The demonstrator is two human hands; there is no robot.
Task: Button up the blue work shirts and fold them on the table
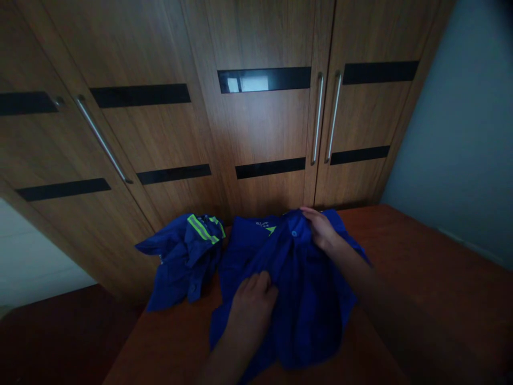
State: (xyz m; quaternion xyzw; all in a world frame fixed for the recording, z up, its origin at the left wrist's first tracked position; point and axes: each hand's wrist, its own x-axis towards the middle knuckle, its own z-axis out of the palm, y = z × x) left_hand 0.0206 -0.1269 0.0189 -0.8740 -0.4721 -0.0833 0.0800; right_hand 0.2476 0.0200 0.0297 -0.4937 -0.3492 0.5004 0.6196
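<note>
A blue garment point(308, 294) with a button and a small yellow-green patch lies spread on the reddish-brown wooden surface point(401, 251). My left hand point(256, 297) is closed on its front, fingers curled into the cloth near the middle. Higher up and to the right, my right hand point(318, 227) grips the garment's upper edge beside the button, its fingertips partly hidden by the fabric. Left of this garment sits a crumpled second blue garment point(180, 262) with yellow-green and silver reflective strips; neither hand touches it.
A wooden wardrobe point(264, 123) with black inlays and metal handles stands directly behind the surface. A pale wall point(460, 133) rises on the right. White wall shows at the lower left, beside a dark reddish area.
</note>
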